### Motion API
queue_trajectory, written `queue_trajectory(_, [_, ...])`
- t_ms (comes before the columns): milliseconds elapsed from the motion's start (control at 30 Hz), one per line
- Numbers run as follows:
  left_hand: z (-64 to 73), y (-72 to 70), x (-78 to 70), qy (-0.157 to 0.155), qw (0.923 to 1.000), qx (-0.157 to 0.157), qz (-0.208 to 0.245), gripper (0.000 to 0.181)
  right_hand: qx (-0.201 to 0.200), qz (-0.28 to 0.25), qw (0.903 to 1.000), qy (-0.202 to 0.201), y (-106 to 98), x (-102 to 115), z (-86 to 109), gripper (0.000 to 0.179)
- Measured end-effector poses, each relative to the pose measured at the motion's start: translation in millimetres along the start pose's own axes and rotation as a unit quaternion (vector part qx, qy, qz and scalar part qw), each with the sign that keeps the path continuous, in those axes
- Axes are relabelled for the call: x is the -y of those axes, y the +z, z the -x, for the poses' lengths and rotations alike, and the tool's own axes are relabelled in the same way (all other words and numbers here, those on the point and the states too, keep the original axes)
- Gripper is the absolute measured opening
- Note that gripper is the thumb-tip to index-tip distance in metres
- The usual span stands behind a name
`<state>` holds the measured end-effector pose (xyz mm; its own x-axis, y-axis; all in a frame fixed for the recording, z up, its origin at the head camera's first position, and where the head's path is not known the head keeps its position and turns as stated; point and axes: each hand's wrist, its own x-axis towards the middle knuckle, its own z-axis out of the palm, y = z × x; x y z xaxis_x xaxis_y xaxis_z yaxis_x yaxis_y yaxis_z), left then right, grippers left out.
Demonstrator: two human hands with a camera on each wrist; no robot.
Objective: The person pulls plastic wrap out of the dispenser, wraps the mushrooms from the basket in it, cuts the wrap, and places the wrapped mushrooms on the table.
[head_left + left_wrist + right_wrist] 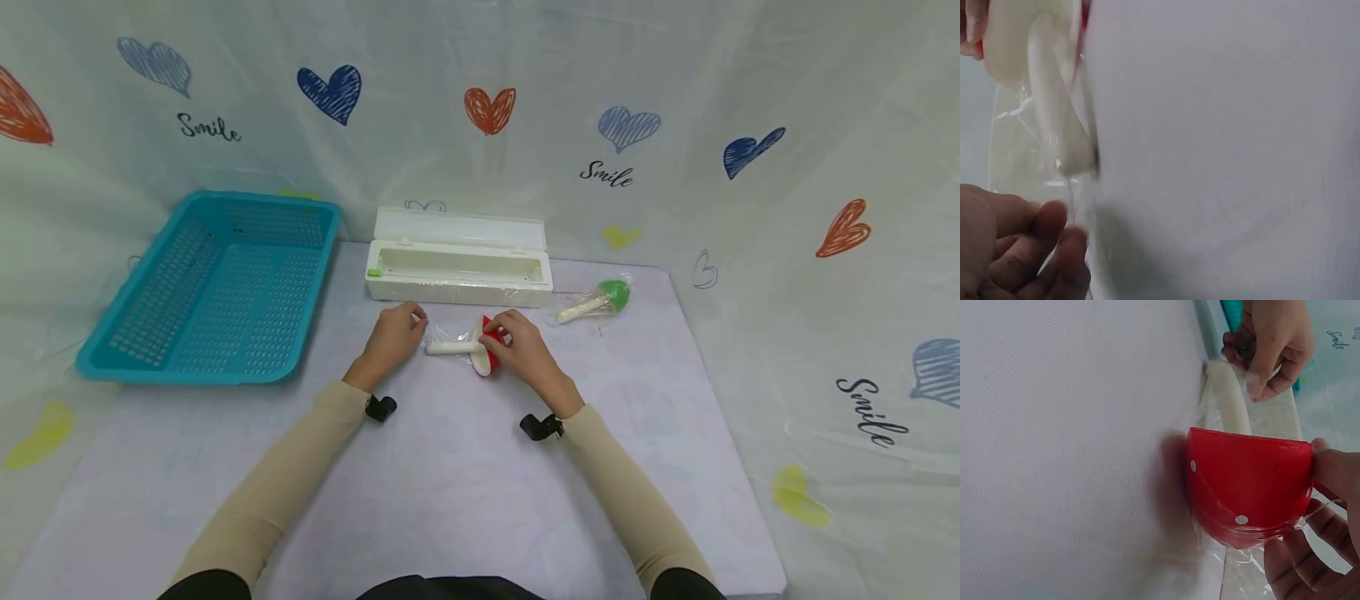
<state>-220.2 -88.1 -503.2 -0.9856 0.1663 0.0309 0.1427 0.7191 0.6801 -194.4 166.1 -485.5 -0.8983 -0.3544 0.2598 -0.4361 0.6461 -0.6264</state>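
Observation:
A toy mushroom (1250, 487) with a white-dotted red cap and a pale stem lies sideways on the table in clear plastic wrap. Thumb and fingers of my right hand (525, 350) grip the edge of its red cap. At the stem end, my left hand (395, 340) pinches the loose end of the plastic wrap (1019, 115), its fingertips just off the stem (1054, 94). Right behind both hands stands a long white box (457, 291), its lid raised, with a small green tab at its left.
A second wrapped toy mushroom (615, 293), green-capped, lies to the right of the box. At the left is a blue perforated basket (247, 283). A heart-printed sheet (420, 50) hangs behind the white table (450, 492).

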Motion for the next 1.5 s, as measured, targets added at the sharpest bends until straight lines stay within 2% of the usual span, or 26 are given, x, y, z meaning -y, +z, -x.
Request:
queue_trajectory(133, [4.5,5.7,-2.3,0.014,0.9967,0.049,0.064,0.028,-0.007,-0.001,1.0,0.003,0,-1,-1.3,0.017])
queue_trajectory(300, [12.6,9.7,-5.0,0.052,0.9908,0.12,0.037,0.036,-0.018,-0.021,0.9994,0.021,-2,-6,-0.7,0.023])
queue_trajectory(433, [11.4,14.6,-6.4,0.074,0.9862,0.147,0.014,0.039,0.004,-0.048,0.9984,0.029,-6,-14,2.4,0.041])
queue_trajectory(533, [8.1,19.1,-7.9,0.069,0.9888,0.132,-0.001,0.036,0.015,-0.083,0.9963,0.019,-7,-19,5.5,0.05])
queue_trajectory(667, [9.7,19.6,-8.2,0.065,0.9928,0.099,-0.021,0.027,0.007,-0.123,0.9924,0.001,-4,-21,7.8,0.062])
queue_trajectory(767, [11.6,16.9,-6.4,0.077,0.9925,0.09,-0.027,0.026,-0.009,-0.119,0.9928,0.004,-2,-21,7.9,0.067])
queue_trajectory(867, [11.5,14.2,-5.9,0.088,0.9917,0.093,-0.013,0.032,-0.039,-0.089,0.995,0.021,-3,-22,7.4,0.071])
queue_trajectory(967, [11.1,12.3,-5.8,0.095,0.9908,0.096,0.007,0.036,-0.087,-0.05,0.9941,0.04,-2,-24,5.9,0.064])
queue_trajectory(1033, [10.6,11.1,-5.4,0.094,0.9907,0.095,0.022,0.034,-0.112,-0.031,0.9919,0.05,-2,-25,4.1,0.051])
queue_trajectory(1100, [10.4,9.7,-4.8,0.096,0.9906,0.093,0.029,0.028,-0.119,-0.031,0.9909,0.054,-1,-25,2.0,0.034])
queue_trajectory(1200, [10.2,7.6,-3.9,0.1,0.9905,0.087,0.035,0.021,-0.102,-0.042,0.9926,0.051,0,-25,-0.6,0.016])
queue_trajectory(1267, [9.7,7.1,-2.9,0.102,0.9905,0.085,0.035,0.019,-0.085,-0.044,0.9944,0.045,1,-25,-0.5,0.014])
queue_trajectory(1400, [8.3,7.2,-1.3,0.097,0.9912,0.083,0.036,0.018,-0.04,-0.031,0.9981,0.034,-1,-25,3.6,0.039])
queue_trajectory(1500, [7.7,7.1,-0.5,0.084,0.9923,0.084,0.035,0.019,0.014,-0.024,0.999,0.034,-7,-25,9.3,0.056])
